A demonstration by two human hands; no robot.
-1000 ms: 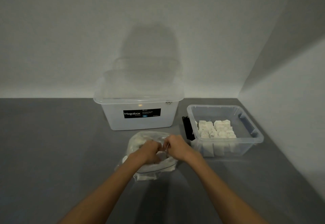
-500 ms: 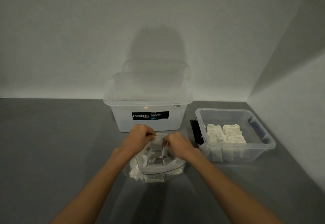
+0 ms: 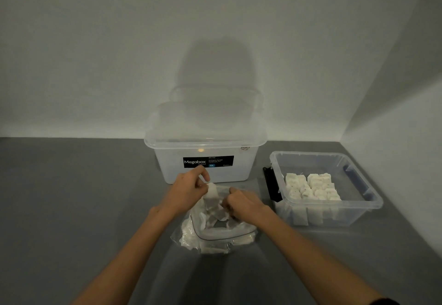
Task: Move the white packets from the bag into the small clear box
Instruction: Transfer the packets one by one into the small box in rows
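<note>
You are facing two boxes: large box (image 3: 205, 174) at twelve o'clock, small clear box (image 3: 311, 163) at three. At six, two hands are gripping: left hand (image 3: 189, 191) one white packet (image 3: 211, 191), right hand (image 3: 242, 205) one bag (image 3: 215, 240).

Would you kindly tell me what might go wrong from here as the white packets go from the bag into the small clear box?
The left hand pinches one white packet at its top; so light a grip may let it drop onto the grey table on the way to the small clear plastic box.
The limp clear plastic bag is open with the right hand at its mouth; a tug there may tip it and spill the loose white packets.
</note>
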